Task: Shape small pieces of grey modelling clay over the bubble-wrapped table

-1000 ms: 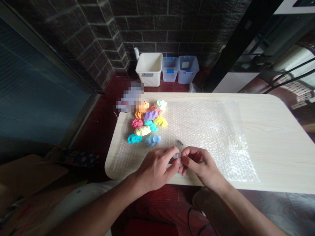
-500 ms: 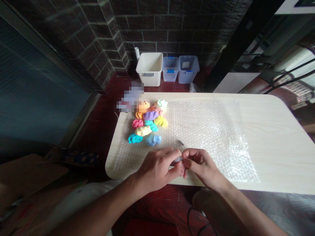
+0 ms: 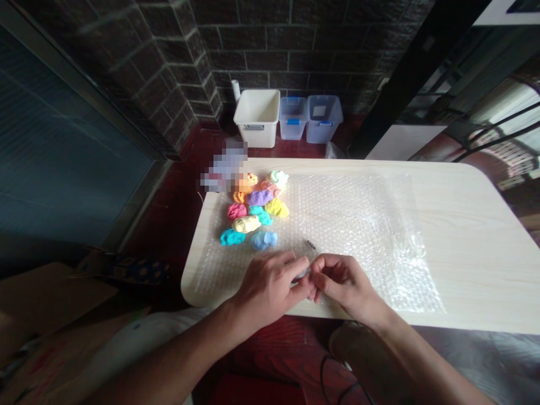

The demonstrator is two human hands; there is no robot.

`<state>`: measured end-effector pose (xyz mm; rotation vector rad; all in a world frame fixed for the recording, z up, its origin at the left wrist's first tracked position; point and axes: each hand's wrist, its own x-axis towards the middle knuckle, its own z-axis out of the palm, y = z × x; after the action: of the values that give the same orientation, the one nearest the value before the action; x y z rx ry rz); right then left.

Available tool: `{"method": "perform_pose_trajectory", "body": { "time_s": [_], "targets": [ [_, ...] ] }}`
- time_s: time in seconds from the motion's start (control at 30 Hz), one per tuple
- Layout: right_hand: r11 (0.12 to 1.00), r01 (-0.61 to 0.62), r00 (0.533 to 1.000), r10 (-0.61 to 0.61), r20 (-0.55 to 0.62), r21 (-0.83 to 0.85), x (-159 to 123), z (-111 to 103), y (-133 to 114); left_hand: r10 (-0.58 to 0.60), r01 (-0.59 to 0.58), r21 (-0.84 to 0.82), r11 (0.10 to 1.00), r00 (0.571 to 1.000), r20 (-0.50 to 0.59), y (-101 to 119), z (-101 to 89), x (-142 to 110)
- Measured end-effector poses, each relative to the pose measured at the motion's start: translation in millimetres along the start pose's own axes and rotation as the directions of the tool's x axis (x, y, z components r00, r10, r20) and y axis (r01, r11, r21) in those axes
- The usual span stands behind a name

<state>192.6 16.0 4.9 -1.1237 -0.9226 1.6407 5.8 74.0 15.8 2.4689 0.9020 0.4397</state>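
Pale wood table (image 3: 472, 242) carries a sheet of bubble wrap (image 3: 350, 208). At the near edge, left hand (image 3: 268, 287) pinches a small grey piece (image 3: 302, 274) between thumb and forefinger; fingers hide most of it. Right hand (image 3: 343, 284): thumb and forefinger drawn together, tips touching the left fingertips at the piece's end; cannot tell whether they grip it. Just beyond the hands, a short dark stick (image 3: 311, 244) lies on the wrap. Farther left, clay-like lumps sit clustered: light blue lump (image 3: 264, 241) and teal lump (image 3: 233, 237) nearest, purple lump (image 3: 259, 197) behind, pale green lump (image 3: 279, 178) near the far edge. Past the table, a white bin (image 3: 257, 119) stands beside two clear boxes, before a dark brick wall (image 3: 312, 39).
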Motion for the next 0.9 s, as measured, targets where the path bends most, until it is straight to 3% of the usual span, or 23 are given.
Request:
{"method": "perform_pose_trajectory", "body": {
  "time_s": [0.1, 0.23, 0.43, 0.6, 0.9],
  "targets": [
    [0.999, 0.026, 1.0, -0.026, -0.016, 0.035, -2.8, 1.9, -1.9, -0.073, 0.073, -0.056, 0.996, 0.997, -0.004, -2.4, -0.6, 0.4],
    [0.994, 0.055, 0.997, -0.05, -0.055, 0.099, -1.9, -2.3, -2.8, -0.062, 0.06, -0.132, 0.989, 0.998, -0.017, -4.2, -1.5, 1.0],
    [0.974, -0.008, 0.995, 0.031, -0.094, 0.228, 1.0, -8.5, -4.6, -0.003, 0.003, 0.013, 1.0, 1.0, -0.004, -6.1, 4.0, 0.9],
    [0.951, -0.036, 0.997, 0.057, -0.06, 0.308, 0.2, -8.2, -6.3, 0.006, -0.006, -0.001, 1.0, 1.0, 0.005, -9.0, 9.9, -1.0],
    [0.96, -0.03, 0.997, 0.048, -0.058, 0.279, -1.6, 3.0, -6.3, -0.011, 0.013, -0.083, 0.997, 1.0, 0.015, -5.3, 5.1, -2.0]
  ]
}}
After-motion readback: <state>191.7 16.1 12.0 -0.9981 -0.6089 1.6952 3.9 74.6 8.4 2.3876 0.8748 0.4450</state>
